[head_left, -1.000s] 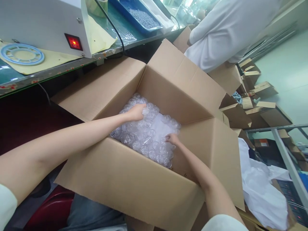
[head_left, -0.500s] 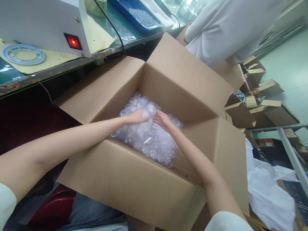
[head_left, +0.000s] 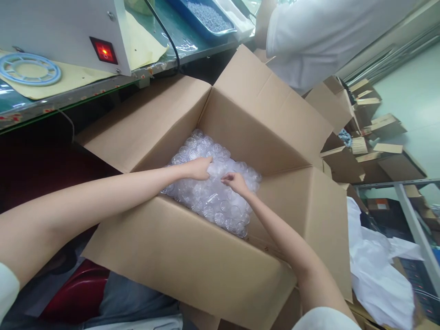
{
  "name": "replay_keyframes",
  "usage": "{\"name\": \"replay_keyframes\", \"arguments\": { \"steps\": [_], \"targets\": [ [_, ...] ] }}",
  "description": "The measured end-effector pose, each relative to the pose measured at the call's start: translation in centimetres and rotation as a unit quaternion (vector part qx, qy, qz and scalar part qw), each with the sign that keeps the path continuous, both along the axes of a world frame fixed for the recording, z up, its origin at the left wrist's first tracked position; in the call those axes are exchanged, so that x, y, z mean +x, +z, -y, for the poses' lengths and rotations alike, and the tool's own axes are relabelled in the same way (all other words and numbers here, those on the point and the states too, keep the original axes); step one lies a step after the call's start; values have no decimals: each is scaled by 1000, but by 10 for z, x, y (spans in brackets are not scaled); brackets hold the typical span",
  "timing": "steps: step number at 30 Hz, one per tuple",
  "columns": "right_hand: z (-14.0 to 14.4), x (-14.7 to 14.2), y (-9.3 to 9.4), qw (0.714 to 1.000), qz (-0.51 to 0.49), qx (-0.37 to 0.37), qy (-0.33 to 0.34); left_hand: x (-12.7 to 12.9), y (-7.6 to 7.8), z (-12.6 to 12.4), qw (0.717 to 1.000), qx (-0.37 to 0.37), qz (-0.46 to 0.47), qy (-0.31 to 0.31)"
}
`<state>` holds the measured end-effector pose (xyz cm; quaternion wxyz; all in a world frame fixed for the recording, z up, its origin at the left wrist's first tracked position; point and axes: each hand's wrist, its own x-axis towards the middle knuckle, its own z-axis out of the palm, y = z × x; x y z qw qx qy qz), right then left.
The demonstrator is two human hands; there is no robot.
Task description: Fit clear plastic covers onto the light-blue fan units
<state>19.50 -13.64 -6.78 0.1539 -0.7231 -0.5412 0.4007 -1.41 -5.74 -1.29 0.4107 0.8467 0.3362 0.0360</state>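
A clear plastic bag [head_left: 220,183] of many small round, see-through plastic pieces [head_left: 208,212] lies inside an open cardboard box [head_left: 185,238]. Over the bag's middle, my left hand [head_left: 200,168] is closed on its thin film, with the index finger pointing right. Just to the right of it, my right hand [head_left: 236,182] has its fingertips pinched together on the film. A short gap parts the two hands. The film between my fingers is hard to make out.
The box flaps [head_left: 147,121] stand spread outward. At upper left, a workbench [head_left: 192,50] bears a machine with a lit red switch [head_left: 103,50], a blue ring [head_left: 30,69] and a blue tray [head_left: 225,33]. A person in white [head_left: 309,41] is behind the box. White sheeting [head_left: 378,275] lies at right.
The bunched plastic between my hands has sunk and spread flatter. My right hand has drawn slightly right and down, its fingers now pinched. The person in white has shifted their arm.
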Motion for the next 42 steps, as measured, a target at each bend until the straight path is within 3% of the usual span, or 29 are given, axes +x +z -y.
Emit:
{"name": "replay_keyframes", "arguments": {
  "steps": [3, 6, 9, 12, 16, 19, 23, 27, 32, 35, 38, 42],
  "targets": [
    [-3, -7, 19, 997, -57, 34, 32, 7, 4, 4, 998, -26, 10, -53],
    [-1, -5, 25, 996, -62, 32, 46, 9, 3, 4, 999, -19, 3, -43],
    [15, 5, 13, 997, -6, -35, 67, 5, 1, -3, 1000, 9, -17, 25],
    [38, 11, -12, 986, 79, -103, 102, 2, 3, -10, 997, 15, -19, 73],
    [56, 10, -36, 966, 170, -144, 132, 5, 10, -14, 997, 9, -1, 79],
    [57, 10, -40, 956, 204, -161, 134, 6, 12, -13, 998, 11, 8, 58],
    [57, 17, -29, 960, 205, -145, 120, 2, 8, -9, 1000, 5, 17, 24],
    [57, 18, -6, 979, 154, -84, 108, 3, 3, -1, 999, -11, 24, -17],
    [32, -9, 31, 994, 53, 42, 89, 11, 1, 13, 995, -44, 48, -79],
    [13, -26, 45, 993, 16, 99, 58, 12, 0, 13, 993, -59, 54, -83],
    [4, -22, 41, 995, 6, 91, 30, 9, 0, 5, 997, -54, 54, -29],
    [19, 10, 15, 998, 52, -22, 26, 5, 1, -5, 995, -46, 59, 64]
  ]
}}
